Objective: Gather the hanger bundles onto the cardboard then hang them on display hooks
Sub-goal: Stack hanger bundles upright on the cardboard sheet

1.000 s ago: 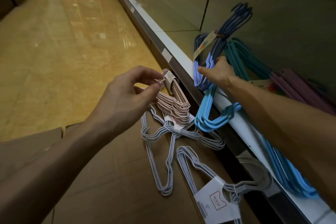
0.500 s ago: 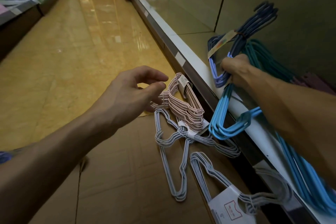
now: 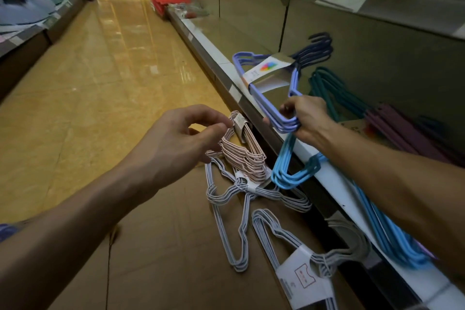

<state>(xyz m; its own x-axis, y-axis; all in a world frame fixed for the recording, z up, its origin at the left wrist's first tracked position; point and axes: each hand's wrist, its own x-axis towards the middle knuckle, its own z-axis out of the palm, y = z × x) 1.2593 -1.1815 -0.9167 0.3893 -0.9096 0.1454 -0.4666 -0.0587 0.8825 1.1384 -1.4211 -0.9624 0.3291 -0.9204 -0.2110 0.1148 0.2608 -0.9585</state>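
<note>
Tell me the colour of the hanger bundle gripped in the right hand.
Lavender hanger bundle, head view.

Dim aisle, glare streaks on the glossy floor, wide-angle edges blurred.

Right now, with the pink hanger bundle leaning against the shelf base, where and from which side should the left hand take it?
Probably at the upper end of the pink hanger bundle, beside its paper band, coming from the aisle side. That end stands raised off the cardboard and faces the left hand; the shelf base blocks the far side.
</note>
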